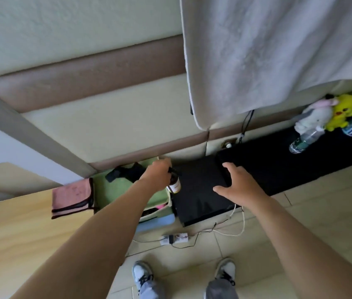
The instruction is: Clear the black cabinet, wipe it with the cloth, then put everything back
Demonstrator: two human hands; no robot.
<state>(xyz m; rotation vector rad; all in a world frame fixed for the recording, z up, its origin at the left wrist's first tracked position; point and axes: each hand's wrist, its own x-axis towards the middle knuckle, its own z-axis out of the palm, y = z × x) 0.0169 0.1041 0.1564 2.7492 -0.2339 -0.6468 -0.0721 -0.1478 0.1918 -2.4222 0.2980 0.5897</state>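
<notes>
Free room was seen on cabinet (198, 197) top btwn hands. Bottle (174, 184) was gripped by L hand (158, 174) at its 9 o'clock edge; R hand (238, 186) was held spread open over the 3 o'clock edge.

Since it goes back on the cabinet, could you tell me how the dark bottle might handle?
The dark bottle looks rigid, possibly glass, so likely fragile. Tall and narrow in the left hand, it may tip when set down.

Pink cloth (72, 197) on wooden table (19, 234), plush toys (330, 113) and water bottle (303, 141) on black cabinet (278, 165), power strip (175, 238) on floor (300, 212)
</notes>
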